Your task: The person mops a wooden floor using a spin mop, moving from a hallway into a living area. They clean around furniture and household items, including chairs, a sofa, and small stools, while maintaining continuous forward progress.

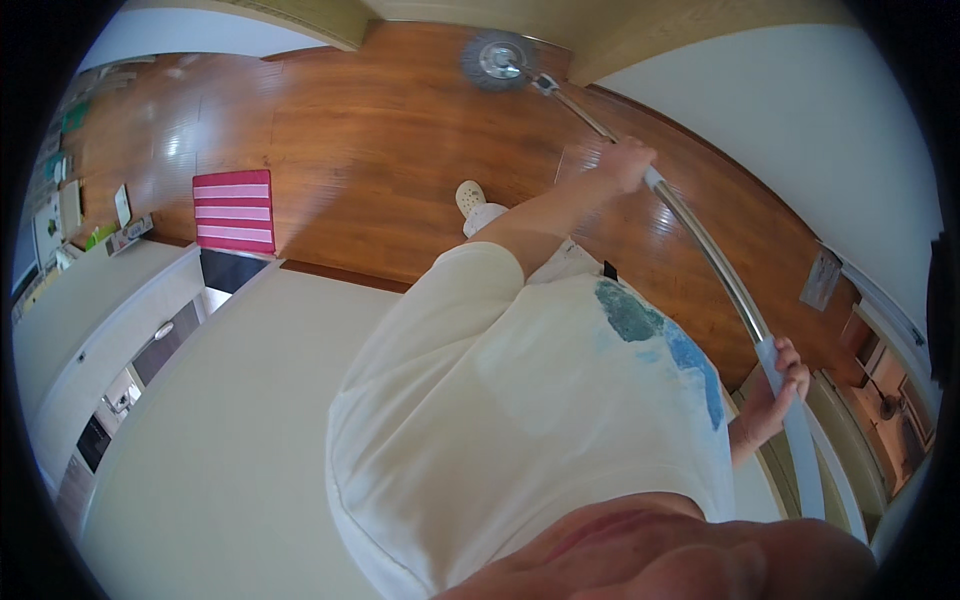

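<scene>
My left hand (627, 163) is closed around the steel pole of a spin mop (709, 251), just past a pale collar on it. Farther back, my right hand (780, 386) grips the light blue handle sleeve (804, 450) near my side. The pole slants up and leftward to a hinged joint (544, 84). At its far end the round mop head (476, 61), grey and fringed around a shiny centre disc, lies on the wood-plank floor (360, 135). It is close to the base of a pale wooden panel (465, 16).
A red and pink striped mat (233, 211) lies at left by a doorway. White walls (780, 112) (247, 420) flank the floor. One cream clog (470, 196) shows on my foot. Assorted items (97, 232) stand at far left. A grey rectangular piece (821, 279) is at right.
</scene>
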Motion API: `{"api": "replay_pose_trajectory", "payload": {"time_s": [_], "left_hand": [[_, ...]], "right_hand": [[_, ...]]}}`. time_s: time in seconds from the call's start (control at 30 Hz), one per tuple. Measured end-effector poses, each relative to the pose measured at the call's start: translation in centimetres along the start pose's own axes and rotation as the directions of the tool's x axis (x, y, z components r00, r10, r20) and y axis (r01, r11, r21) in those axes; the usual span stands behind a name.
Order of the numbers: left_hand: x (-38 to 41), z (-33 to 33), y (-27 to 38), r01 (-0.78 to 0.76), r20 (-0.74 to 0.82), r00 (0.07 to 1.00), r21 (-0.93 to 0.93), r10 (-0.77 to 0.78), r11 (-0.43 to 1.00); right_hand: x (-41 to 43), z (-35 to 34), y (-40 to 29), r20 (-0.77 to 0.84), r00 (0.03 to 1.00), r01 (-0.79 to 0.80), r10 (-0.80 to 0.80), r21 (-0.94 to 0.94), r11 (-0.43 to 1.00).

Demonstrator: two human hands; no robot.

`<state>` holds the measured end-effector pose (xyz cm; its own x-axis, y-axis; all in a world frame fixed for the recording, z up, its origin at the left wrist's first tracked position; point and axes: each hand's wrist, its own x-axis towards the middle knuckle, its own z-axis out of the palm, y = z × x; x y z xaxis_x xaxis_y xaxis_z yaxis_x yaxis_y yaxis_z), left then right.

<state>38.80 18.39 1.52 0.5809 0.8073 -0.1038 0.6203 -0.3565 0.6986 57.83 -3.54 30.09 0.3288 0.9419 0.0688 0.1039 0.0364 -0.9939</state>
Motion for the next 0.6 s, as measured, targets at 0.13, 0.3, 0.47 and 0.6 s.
{"api": "replay_pose_trajectory", "payload": {"time_s": [0.13,0.3,0.47,0.6], "left_hand": [[0.7,0.0,4.6,-0.075,0.225,0.971,-0.022,0.078,0.997],[-0.4,1.6,3.6,-0.133,0.166,0.976,-0.077,0.144,0.988],[-2.9,0.9,3.2,-0.024,0.088,0.996,-0.008,0.024,1.000],[-4.1,0.0,-0.4,0.077,0.079,0.993,0.122,-0.087,0.990]], "right_hand": [[-1.2,-2.2,-2.0,-0.030,0.994,0.104,-0.109,-0.143,0.984],[-1.0,-3.0,-1.4,0.095,0.978,0.196,-0.184,-0.141,0.970],[0.6,-1.7,1.0,0.077,0.991,0.099,-0.112,0.156,0.983],[1.3,0.8,4.0,0.074,0.997,0.012,-0.030,0.229,0.973]]}}
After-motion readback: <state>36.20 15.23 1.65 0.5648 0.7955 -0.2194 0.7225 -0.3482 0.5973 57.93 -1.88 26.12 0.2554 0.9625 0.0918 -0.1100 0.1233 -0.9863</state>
